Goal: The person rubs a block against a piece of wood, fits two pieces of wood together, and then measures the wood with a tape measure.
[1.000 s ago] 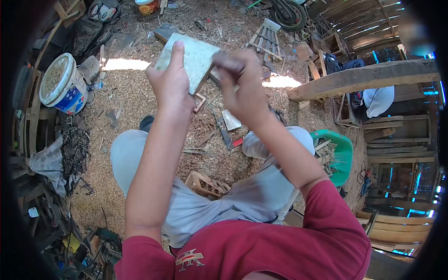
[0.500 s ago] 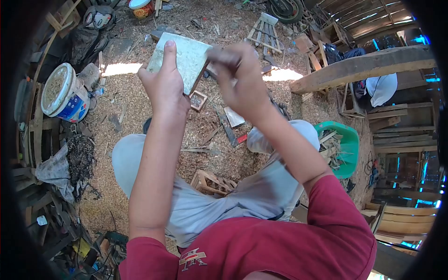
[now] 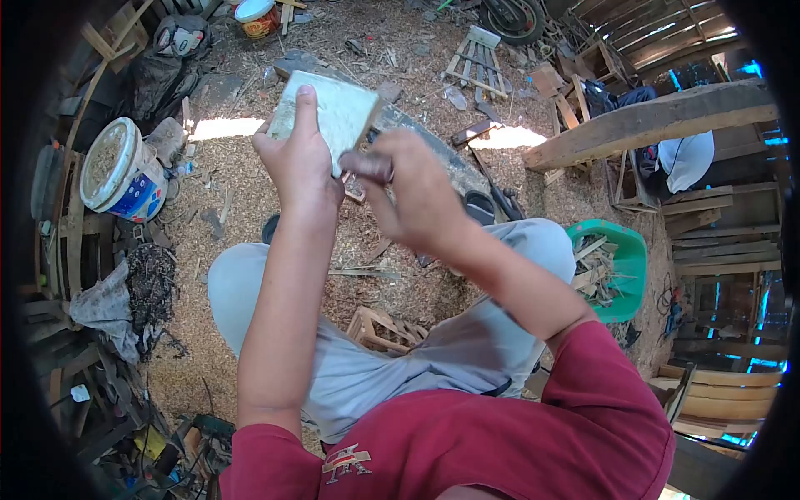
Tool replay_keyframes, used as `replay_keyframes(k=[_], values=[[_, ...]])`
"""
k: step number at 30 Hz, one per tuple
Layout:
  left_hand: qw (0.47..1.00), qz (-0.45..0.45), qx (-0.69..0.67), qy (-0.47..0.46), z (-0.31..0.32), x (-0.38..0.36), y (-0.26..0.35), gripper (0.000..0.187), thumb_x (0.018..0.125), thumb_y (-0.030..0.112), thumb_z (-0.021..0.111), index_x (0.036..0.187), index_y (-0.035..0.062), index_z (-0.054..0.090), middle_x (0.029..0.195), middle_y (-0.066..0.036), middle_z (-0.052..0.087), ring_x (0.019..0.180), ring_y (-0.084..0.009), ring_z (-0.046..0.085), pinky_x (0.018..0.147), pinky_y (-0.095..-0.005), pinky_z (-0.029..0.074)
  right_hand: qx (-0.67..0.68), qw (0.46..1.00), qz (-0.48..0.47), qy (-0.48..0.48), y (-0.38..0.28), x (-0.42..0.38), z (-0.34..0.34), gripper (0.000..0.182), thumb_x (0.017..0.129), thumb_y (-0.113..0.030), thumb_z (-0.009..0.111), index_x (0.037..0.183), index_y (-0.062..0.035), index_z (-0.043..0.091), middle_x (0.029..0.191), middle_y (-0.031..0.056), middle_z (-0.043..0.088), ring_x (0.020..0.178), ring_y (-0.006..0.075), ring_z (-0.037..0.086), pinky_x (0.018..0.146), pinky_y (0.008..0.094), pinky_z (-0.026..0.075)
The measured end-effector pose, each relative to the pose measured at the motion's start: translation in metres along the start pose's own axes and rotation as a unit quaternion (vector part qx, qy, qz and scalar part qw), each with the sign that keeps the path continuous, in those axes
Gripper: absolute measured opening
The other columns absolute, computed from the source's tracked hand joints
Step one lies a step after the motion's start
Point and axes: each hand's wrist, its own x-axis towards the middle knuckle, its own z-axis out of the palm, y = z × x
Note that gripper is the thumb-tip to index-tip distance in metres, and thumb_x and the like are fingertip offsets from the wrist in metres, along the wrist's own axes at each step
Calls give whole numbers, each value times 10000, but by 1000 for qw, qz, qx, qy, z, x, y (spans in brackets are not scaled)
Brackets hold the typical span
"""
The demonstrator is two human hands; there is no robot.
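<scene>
Pale slab up in the left hand, dark piece right at its corner!

Here we are above a floor (image 3: 187,333) strewn with shavings, and the left hand (image 3: 302,158) has the pale slab (image 3: 337,104) gripped firmly, thumb laid flat along its upper face, the other fingers mostly out of sight beneath. The slab sits up in front of the person, beyond the knees, tilted so that its broad face shows.

Over to the right hand (image 3: 417,187): fingers curled in, pinching a dark brown piece (image 3: 367,166), its tip at the slab's near corner. Blur there, so whether the two touch, I cannot tell!

Just behind the slab, a long grey board (image 3: 446,158) runs slantwise across the floor. Between the legs, a small wooden frame (image 3: 383,331). Out beside the right knee, a green basin (image 3: 629,279) loaded with wood scraps (image 3: 592,271). Far left, a white bucket (image 3: 125,167) leans into view, and upper right, a heavy beam (image 3: 650,127) juts in.
</scene>
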Motion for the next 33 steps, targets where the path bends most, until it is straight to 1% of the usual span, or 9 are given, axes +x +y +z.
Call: replay_keyframes(k=[5,6,9,13,18,21,26,30,33], values=[[999,43,14,11,5,-11,0,666,992,173,762,1400,-41,280,1265,-231,572,1106,-280,674,858,-352,630,34,994,67,74,18,3,-3,174,914,-56,720,1072,-36,650,940,159,566,868,353,580,748,444,462],[998,54,10,9,1,-5,-5,656,994,168,759,1395,-39,284,1266,-232,569,1101,-277,674,857,-351,630,-17,997,80,-7,4,-5,-3,174,924,-53,712,1071,-28,622,918,161,558,841,354,580,729,447,458],[996,94,1,-1,3,2,-1,616,996,156,753,1371,-30,301,1273,-235,561,1099,-272,675,856,-349,630,-2,1000,-8,-7,-9,-6,3,148,936,-46,699,1045,-18,604,890,166,550,816,361,586,709,447,463],[994,104,20,10,10,-18,7,572,999,147,746,1334,-10,310,1269,-247,556,1098,-263,676,852,-341,630,-14,997,76,30,16,10,-12,148,922,-73,716,1015,-13,618,899,172,552,840,364,598,735,452,485],[988,152,23,-9,6,-5,5,557,1008,143,731,1330,20,293,1249,-266,552,1086,-260,677,843,-333,629,-29,992,89,-83,-11,-2,-9,228,921,-68,704,1090,20,579,957,195,596,871,380,633,758,467,513],[988,148,37,12,8,-17,6,545,996,137,751,1317,1,333,1262,-234,573,1091,-240,667,853,-350,615,-34,992,123,-4,15,11,-19,211,917,-69,698,1077,6,584,958,194,607,886,375,649,774,471,521],[983,182,36,7,7,-9,6,536,993,119,752,1323,7,345,1281,-219,571,1092,-236,665,869,-349,614,-16,996,46,-78,-5,-8,-4,247,929,-66,704,1132,11,586,930,171,647,810,352,668,717,450,527],[982,186,43,7,2,-14,4,543,1002,168,743,1320,29,324,1261,-243,549,1081,-257,672,837,-341,614,11,990,138,-28,12,6,-14,259,897,-97,718,1027,16,525,931,191,621,854,404,662,751,485,536],[977,208,39,5,5,-8,5,550,1007,198,740,1314,26,317,1252,-251,540,1075,-259,670,818,-333,608,-10,997,47,-67,-12,-14,-1,261,938,-101,714,1114,14,561,935,178,650,818,368,686,710,447,537]])
